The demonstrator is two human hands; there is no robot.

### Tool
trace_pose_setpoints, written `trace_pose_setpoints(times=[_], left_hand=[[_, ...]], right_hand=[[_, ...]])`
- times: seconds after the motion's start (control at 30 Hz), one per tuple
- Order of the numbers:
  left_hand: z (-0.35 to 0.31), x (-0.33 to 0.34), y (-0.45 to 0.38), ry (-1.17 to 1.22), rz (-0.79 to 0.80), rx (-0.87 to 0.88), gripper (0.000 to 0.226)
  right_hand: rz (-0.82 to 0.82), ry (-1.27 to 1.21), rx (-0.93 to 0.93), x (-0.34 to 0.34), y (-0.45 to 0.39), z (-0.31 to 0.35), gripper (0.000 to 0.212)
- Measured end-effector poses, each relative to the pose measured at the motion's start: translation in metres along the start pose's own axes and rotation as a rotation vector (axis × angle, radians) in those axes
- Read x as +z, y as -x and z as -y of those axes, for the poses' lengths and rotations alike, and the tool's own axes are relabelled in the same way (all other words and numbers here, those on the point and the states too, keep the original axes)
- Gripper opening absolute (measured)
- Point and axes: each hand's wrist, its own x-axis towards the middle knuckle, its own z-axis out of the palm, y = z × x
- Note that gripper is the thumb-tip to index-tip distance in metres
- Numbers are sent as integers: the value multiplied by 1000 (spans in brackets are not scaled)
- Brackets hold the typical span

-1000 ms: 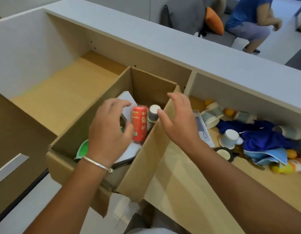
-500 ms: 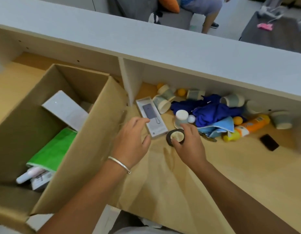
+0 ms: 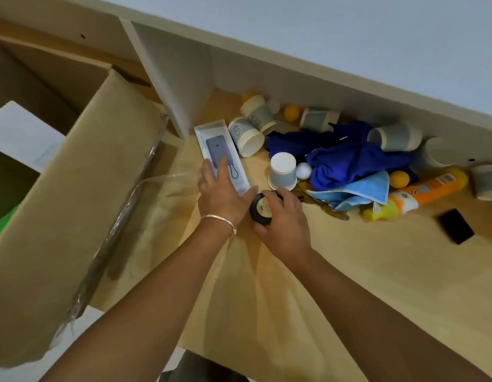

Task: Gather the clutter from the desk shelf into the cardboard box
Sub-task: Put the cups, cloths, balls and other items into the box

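Note:
The cardboard box (image 3: 74, 205) stands open at the left, with a white carton (image 3: 21, 133) and something green (image 3: 3, 227) inside. My left hand (image 3: 220, 193) rests on the near end of a white tray holding a grey power bank (image 3: 217, 146), fingers laid over it. My right hand (image 3: 283, 219) grips a small round black tin (image 3: 260, 208) with a cream lid on the shelf. Behind lie several paper cups (image 3: 283, 170), a dark blue cloth (image 3: 349, 158), a light blue cloth (image 3: 360, 188) and an orange and yellow bottle (image 3: 415, 194).
A white upright divider (image 3: 173, 81) separates the shelf bay from the box. Small orange balls (image 3: 291, 111) and a white ball (image 3: 303, 170) lie among the cups. A black flat object (image 3: 455, 226) sits at the right. The grey desk top (image 3: 349, 31) overhangs the shelf.
My left hand has moved forward onto the power bank tray. My right hand has closed round the black tin. The view has tilted and shifted right, away from the box.

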Motion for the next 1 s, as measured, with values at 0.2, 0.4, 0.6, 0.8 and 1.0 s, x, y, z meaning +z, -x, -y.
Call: trace_pose_setpoints(times=[0.2, 0.4, 0.6, 0.8, 1.0], left_hand=[[-4, 13, -13, -18, -32, -83, 97], [9, -13, 2, 97, -1, -75, 94], [16, -56, 42, 95, -20, 82, 76], [18, -111, 61, 108, -46, 225, 69], [27, -183, 68, 170, -157, 318, 66]], right_hand=[[-36, -12, 36, 12, -3, -1, 63], [-45, -19, 28, 1, 1, 1, 63], [-184, -46, -30, -22, 16, 17, 61], [-276, -82, -97, -45, 19, 63, 58], [-373, -114, -181, -70, 11, 124, 56]])
